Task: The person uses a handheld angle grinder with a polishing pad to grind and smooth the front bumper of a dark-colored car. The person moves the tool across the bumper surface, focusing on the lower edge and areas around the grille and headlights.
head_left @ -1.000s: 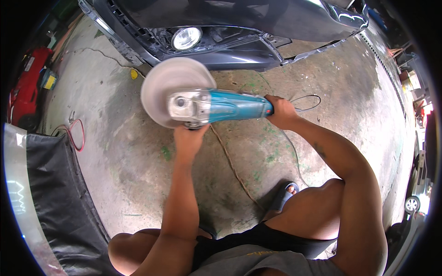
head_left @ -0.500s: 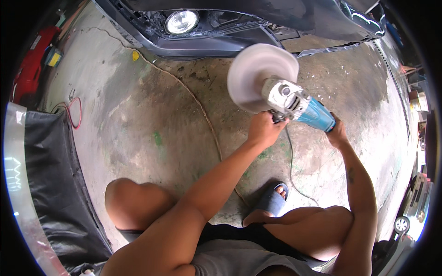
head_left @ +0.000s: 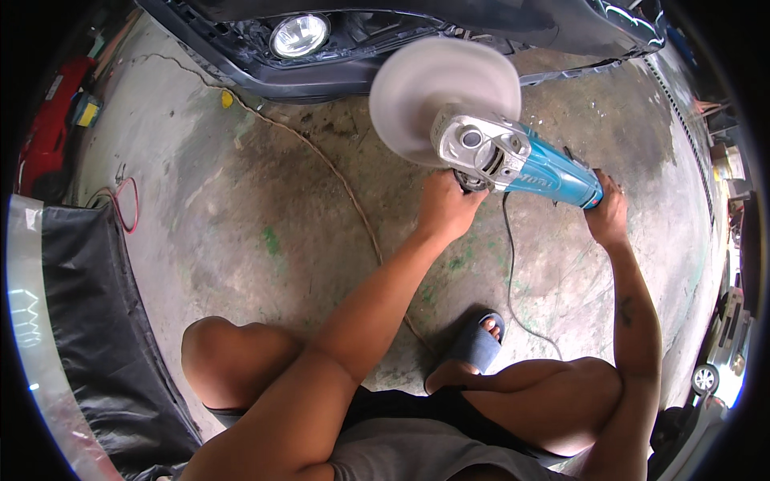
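On the far left, a red machine (head_left: 50, 132) stands by a black panel (head_left: 104, 337) with a pale edge. Next comes the concrete floor (head_left: 241, 240), crossed by a thin brown cord (head_left: 345, 192), and above it a dark car bumper (head_left: 337, 72) with a round fog lamp (head_left: 299, 34). The left hand (head_left: 445, 210) has its fingers wrapped around the side grip of the blue polisher (head_left: 513, 160), whose pale round pad (head_left: 445, 96) is raised near the bumper. The right hand (head_left: 607, 216) closes around the polisher's rear end.
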The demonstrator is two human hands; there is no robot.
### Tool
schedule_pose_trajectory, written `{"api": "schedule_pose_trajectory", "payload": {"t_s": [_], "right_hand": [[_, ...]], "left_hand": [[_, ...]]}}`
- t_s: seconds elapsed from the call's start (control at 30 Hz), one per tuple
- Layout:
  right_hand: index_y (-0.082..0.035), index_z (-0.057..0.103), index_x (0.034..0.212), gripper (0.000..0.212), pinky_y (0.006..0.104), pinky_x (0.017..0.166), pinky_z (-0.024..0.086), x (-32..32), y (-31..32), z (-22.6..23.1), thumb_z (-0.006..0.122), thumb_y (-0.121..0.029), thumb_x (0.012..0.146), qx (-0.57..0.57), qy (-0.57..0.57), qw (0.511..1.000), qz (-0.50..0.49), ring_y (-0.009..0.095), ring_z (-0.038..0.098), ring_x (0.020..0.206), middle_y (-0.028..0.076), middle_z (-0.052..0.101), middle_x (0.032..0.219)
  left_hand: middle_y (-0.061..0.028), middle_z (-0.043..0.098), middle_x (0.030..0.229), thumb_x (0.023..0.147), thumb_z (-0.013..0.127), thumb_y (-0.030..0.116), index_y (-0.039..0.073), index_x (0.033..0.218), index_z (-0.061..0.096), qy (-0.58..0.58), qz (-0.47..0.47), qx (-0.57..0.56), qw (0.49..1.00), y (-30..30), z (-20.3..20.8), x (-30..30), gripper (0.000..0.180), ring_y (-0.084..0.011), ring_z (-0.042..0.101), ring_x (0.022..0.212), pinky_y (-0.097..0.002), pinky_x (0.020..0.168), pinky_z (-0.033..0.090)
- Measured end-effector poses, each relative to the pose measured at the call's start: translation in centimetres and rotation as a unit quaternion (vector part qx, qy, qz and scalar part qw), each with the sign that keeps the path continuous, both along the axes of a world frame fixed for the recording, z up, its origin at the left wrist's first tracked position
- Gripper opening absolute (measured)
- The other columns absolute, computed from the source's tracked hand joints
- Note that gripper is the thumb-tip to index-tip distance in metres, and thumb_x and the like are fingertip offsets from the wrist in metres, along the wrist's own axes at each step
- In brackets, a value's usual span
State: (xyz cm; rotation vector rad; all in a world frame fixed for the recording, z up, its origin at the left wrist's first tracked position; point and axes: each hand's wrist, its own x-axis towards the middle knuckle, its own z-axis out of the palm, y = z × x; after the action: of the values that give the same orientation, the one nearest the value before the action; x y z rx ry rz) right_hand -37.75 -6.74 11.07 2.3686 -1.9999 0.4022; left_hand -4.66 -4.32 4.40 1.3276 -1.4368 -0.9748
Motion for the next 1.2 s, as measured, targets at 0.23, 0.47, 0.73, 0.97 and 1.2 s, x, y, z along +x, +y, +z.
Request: {"api": "schedule_pose_trajectory", "payload": {"t_s": [0.23, 0.47, 0.73, 0.97, 1.2], "right_hand": [[-0.007, 0.065, 0.125, 0.040, 0.0518, 0.098, 0.053, -2.2, 0.2, -2.6, 0.066, -0.001, 0.085, 0.082, -0.009, 0.996, -0.036, 0.048, 0.067, 0.114, 0.026, 0.071, 0.114], [-0.004, 0.067, 0.120, 0.035, 0.0497, 0.094, 0.054, -2.4, -0.8, -1.0, 0.065, -0.002, 0.086, 0.039, -0.101, 0.994, 0.002, 0.049, 0.068, 0.111, 0.028, 0.072, 0.112], [0.000, 0.062, 0.138, 0.056, 0.0434, 0.102, 0.053, -5.5, 0.2, -6.2, 0.074, -0.006, 0.083, 0.160, -0.153, 0.975, -0.019, 0.038, 0.071, 0.119, 0.026, 0.073, 0.123], [-0.006, 0.067, 0.133, 0.053, 0.0400, 0.097, 0.054, -2.7, -0.9, -11.2, 0.082, -0.013, 0.082, 0.174, -0.265, 0.948, 0.027, 0.031, 0.073, 0.110, 0.019, 0.076, 0.116], [-0.006, 0.067, 0.122, 0.038, 0.0430, 0.094, 0.055, 4.5, -2.6, -9.2, 0.077, -0.013, 0.086, 0.151, -0.232, 0.960, 0.031, 0.038, 0.072, 0.106, 0.020, 0.075, 0.111]], "left_hand": [[-0.0215, 0.077, 0.099, 0.090, 0.082, 0.030, 0.003, 0.105, 0.077, -0.027, -0.015, -0.002, 1.000, 1.4, 0.0, -1.3, 0.031, -0.0423, 0.073, 0.093, -0.0470, 0.079, 0.056], [-0.0221, 0.076, 0.096, 0.092, 0.081, 0.029, 0.001, 0.103, 0.076, -0.019, -0.025, -0.054, 0.998, -0.2, 1.8, -2.2, 0.031, -0.0430, 0.073, 0.091, -0.0471, 0.079, 0.056], [-0.0247, 0.073, 0.083, 0.093, 0.079, 0.028, -0.005, 0.091, 0.072, -0.078, -0.043, 0.038, 0.995, 1.3, 2.2, -4.1, 0.034, -0.0422, 0.071, 0.079, -0.0478, 0.073, 0.054], [-0.0211, 0.069, 0.071, 0.093, 0.081, 0.028, -0.006, 0.083, 0.069, -0.077, -0.019, 0.024, 0.997, 1.8, 3.5, -2.2, 0.037, -0.0367, 0.067, 0.064, -0.0445, 0.065, 0.052], [-0.0191, 0.068, 0.068, 0.091, 0.082, 0.030, -0.005, 0.083, 0.070, -0.112, 0.056, 0.029, 0.992, 2.7, 4.3, 3.0, 0.038, -0.0347, 0.066, 0.062, -0.0443, 0.063, 0.051]]}}
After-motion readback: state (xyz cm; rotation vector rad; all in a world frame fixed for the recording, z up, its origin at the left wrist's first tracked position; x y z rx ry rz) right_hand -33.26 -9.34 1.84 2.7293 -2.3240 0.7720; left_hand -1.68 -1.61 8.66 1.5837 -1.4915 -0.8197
